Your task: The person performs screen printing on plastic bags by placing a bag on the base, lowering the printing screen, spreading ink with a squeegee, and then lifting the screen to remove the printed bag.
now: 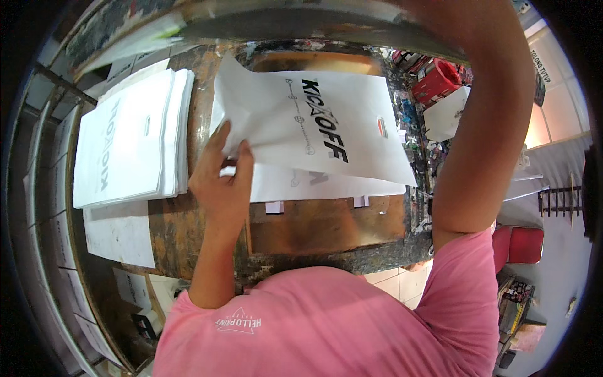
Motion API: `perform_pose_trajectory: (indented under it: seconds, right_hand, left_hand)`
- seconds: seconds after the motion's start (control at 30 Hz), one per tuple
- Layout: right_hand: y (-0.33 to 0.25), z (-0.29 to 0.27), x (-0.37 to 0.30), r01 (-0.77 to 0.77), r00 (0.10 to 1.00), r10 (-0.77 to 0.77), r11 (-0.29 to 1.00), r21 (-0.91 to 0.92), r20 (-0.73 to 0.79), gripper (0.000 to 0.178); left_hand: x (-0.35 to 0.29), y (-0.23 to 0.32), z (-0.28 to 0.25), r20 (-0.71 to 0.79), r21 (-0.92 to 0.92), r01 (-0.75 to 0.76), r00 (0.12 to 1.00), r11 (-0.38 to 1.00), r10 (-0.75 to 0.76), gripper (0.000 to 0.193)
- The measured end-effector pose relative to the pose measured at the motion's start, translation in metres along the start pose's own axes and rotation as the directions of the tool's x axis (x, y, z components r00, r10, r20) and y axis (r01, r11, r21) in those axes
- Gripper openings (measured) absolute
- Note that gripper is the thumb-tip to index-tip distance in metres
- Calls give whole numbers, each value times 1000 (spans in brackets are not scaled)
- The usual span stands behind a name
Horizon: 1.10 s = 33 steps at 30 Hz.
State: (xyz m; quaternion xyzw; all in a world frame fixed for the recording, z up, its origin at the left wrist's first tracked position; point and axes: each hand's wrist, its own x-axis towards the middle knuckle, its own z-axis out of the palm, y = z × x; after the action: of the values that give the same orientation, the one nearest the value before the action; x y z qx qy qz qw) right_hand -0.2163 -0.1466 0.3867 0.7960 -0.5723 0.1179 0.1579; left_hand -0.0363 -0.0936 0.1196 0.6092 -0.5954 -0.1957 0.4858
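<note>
My left hand (223, 173) grips the left edge of a white plastic bag (264, 129) with black print and a cut-out handle slot. That edge is lifted and creased, while the slotted end lies to the right. Under it shows a second white printed sheet or bag (352, 183), resting on a brown board (326, 229). My right arm (480, 132) reaches up to the top of the view, where a large frame (301, 28) hangs tilted above the table. Only the base of my right hand (440, 22) shows beside that frame; its fingers are hidden.
A thick stack of white printed bags (125, 144) stands left on the stained table (169, 235), above a loose white sheet (119, 235). Small pale tabs (274, 207) sit on the board. At the right are a red container (436, 81) and a white box (445, 116). Shelving (47, 207) lines the left.
</note>
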Motion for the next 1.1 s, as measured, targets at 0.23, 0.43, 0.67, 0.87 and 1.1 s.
perform_pose_trajectory:
  seconds: [0.23, 0.43, 0.67, 0.87, 1.1]
  right_hand:
    - [7, 52, -26, 127, 822, 43, 958, 256, -568, 56]
    - [-15, 26, -16, -191, 963, 232, 946, 263, -135, 51]
    - [46, 72, -15, 37, 931, -2, 995, 91, -364, 52]
    - [31, 68, -27, 15, 889, -18, 1000, -10, -458, 48]
    - [31, 61, -25, -33, 952, 82, 986, 166, -297, 53]
  left_hand:
    - [11, -62, -87, -166, -141, 111, 977, 984, -133, 48]
    - [65, -135, -218, -123, -110, 181, 973, 977, -194, 69]
    - [122, -225, -352, -65, -57, 486, 870, 872, -489, 74]
    - [153, -264, -390, -58, -199, 606, 777, 770, -627, 14]
    - [171, -308, -398, -162, -138, 726, 655, 674, -738, 11]
